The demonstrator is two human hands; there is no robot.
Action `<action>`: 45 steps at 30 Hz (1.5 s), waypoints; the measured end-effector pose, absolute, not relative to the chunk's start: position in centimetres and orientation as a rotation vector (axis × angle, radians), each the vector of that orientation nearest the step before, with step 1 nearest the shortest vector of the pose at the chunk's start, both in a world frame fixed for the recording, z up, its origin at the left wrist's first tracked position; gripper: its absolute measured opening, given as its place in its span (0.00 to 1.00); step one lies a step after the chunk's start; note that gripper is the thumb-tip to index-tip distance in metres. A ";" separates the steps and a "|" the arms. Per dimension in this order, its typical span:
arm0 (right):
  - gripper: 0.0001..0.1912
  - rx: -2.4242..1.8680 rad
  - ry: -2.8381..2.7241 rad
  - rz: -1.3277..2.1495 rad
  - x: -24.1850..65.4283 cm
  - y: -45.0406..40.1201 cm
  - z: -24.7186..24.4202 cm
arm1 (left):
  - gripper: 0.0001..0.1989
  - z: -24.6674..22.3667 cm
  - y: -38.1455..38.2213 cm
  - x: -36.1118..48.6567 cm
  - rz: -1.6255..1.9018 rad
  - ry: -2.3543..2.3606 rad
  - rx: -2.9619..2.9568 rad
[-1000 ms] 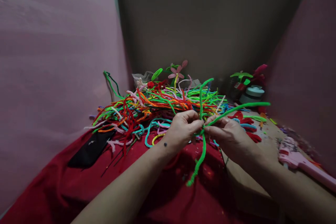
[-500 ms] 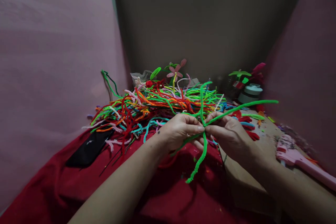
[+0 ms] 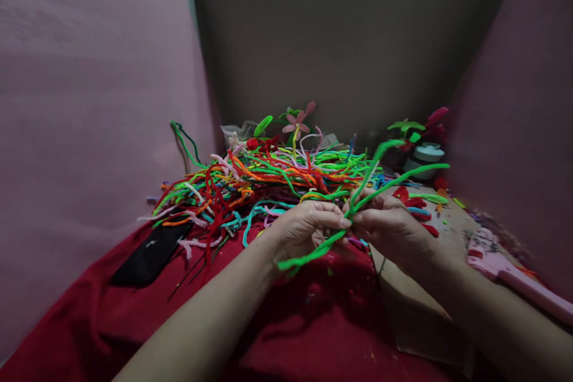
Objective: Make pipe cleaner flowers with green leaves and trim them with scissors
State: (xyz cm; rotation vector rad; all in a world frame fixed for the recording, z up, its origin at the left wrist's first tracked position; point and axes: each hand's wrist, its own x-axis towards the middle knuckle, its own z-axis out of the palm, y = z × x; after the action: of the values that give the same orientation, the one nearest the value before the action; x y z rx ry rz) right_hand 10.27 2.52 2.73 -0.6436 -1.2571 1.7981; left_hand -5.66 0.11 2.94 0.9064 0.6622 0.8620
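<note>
- Bright green, fuzzy pipe-cleaner stems [image 3: 351,210], joined at a crossing, are up in the air between the person's two hands, above the near edge of the heap.
- Two green ends reach up and away to the right; another length slants down to the left, in front of the left fingers.
- The left hand [image 3: 308,224] is closed, thumb and fingers pinching the stems at the crossing.
- The right hand [image 3: 385,221] pinches the same crossing from the other side, its fingertips close to the left thumb.
- Just behind them spreads a tangled heap of multicoloured fuzzy pipe cleaners [image 3: 268,176], with a pink-petalled fuzzy flower [image 3: 296,124] standing at its back.
- Beneath lies a deep red cloth [image 3: 85,325], and on it, left of the heap, a flat black phone-like slab [image 3: 150,258].
- Over on the right I see red fuzzy petals [image 3: 414,202], a jar with a pale teal lid [image 3: 428,154] and, near the right forearm, a pink glue gun [image 3: 490,262].
</note>
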 end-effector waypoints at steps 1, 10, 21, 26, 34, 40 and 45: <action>0.09 -0.654 -1.235 1.810 10.3 2.5 2.8 | 0.06 3.1 0.0 -5.7 0.887 0.686 0.963; 0.06 -0.566 -1.171 2.029 10.7 3.0 2.7 | 0.07 4.1 -0.6 -5.6 1.013 1.008 1.567; 0.11 -0.572 -1.211 1.826 9.8 2.3 2.0 | 0.05 2.7 -1.0 -5.1 1.270 1.552 2.397; 0.08 -0.618 -1.353 1.607 9.5 2.2 1.7 | 0.07 2.2 -1.0 -4.8 1.109 1.696 2.630; 0.07 -0.697 -1.388 1.596 9.9 2.4 2.0 | 0.08 1.8 -0.5 -5.0 1.127 1.653 2.551; 0.04 -0.625 -1.214 1.841 10.5 2.3 2.8 | 0.07 2.4 0.4 -6.2 1.148 1.560 2.455; 0.08 -0.625 -1.102 1.854 10.5 2.2 3.4 | 0.08 2.8 0.5 -6.8 1.161 1.676 2.443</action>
State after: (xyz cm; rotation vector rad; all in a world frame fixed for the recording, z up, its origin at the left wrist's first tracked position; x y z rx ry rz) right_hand 10.54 2.24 3.37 -0.6249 -1.1021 1.8536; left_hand -6.84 0.48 2.76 2.4425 1.6764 1.1609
